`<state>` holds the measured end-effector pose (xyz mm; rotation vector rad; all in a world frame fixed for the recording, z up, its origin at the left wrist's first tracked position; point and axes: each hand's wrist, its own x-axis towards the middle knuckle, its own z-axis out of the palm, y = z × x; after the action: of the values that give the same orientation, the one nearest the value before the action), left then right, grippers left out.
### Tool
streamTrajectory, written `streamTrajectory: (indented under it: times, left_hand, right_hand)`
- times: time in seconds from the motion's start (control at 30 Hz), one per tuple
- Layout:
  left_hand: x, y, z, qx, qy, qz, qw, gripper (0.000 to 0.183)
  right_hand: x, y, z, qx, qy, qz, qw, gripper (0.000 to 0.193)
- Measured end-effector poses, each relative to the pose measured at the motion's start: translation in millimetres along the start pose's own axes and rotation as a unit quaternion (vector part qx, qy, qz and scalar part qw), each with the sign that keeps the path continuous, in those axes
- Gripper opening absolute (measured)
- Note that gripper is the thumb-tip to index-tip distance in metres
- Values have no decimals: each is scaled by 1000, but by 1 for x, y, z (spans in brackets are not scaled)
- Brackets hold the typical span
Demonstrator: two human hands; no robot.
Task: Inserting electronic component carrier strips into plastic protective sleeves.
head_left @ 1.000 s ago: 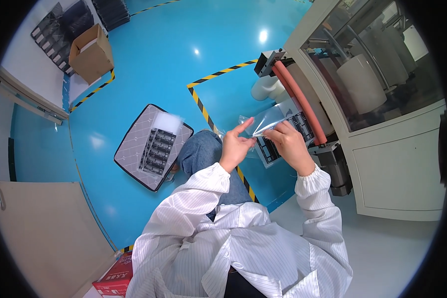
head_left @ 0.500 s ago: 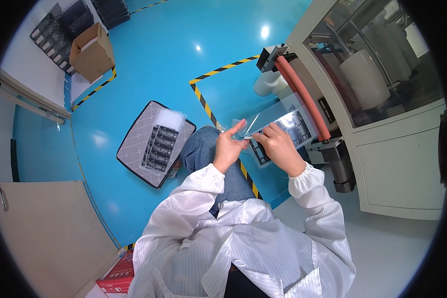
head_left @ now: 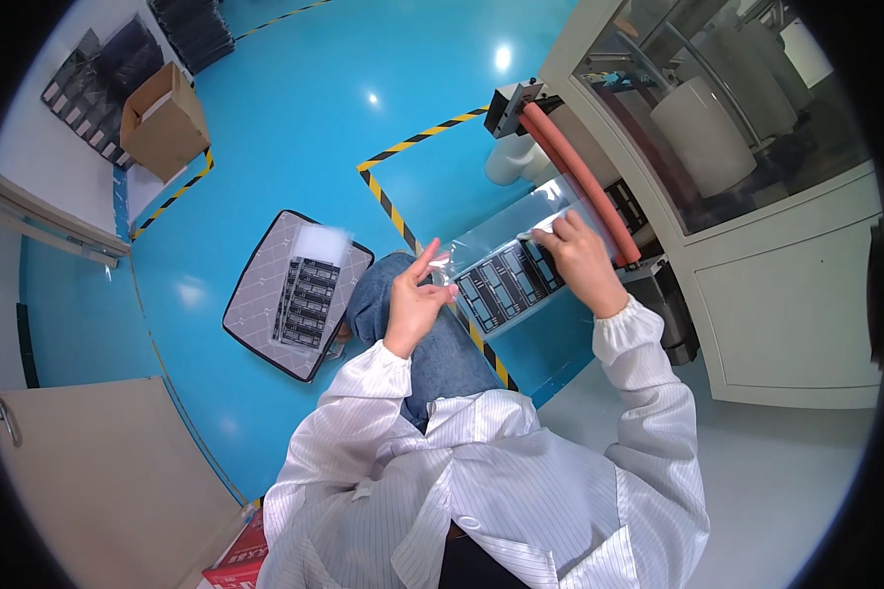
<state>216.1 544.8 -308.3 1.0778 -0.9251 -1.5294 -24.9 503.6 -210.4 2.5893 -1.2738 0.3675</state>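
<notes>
The clear bag (head_left: 521, 257) with dark parts inside is now stretched out flat, where a moment ago it was bunched up. The left hand (head_left: 414, 299) pinches one end, the right hand (head_left: 581, 260) the other, beside the red bar (head_left: 572, 175).

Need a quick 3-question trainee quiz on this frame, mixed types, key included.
1. True or false: the right hand rests on the clear bag of dark parts.
2. What lies on the blue floor left of the knee? A) grey tray B) bucket C) ladder
3. Fill in: the bar on the machine beside the bag is ____.

Key: 1 true; 2 A; 3 red. The left hand pinches the bag's near end.
</notes>
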Motion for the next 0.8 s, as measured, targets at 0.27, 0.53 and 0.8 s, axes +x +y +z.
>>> streamTrajectory:
  times: [0.27,0.53,0.8]
  left_hand:
    - [-9,3,-17,-25,-19,-15,999,79]
    - [-15,3,-32,-32,-13,-54,998,80]
    - [-25,6,-46,-43,3,-97,994,75]
  right_hand:
    - [-14,45,-11,-85,50,45,994,28]
    - [-21,53,-15,-106,47,104,988,26]
    - [-23,45,-27,-78,50,194,977,16]
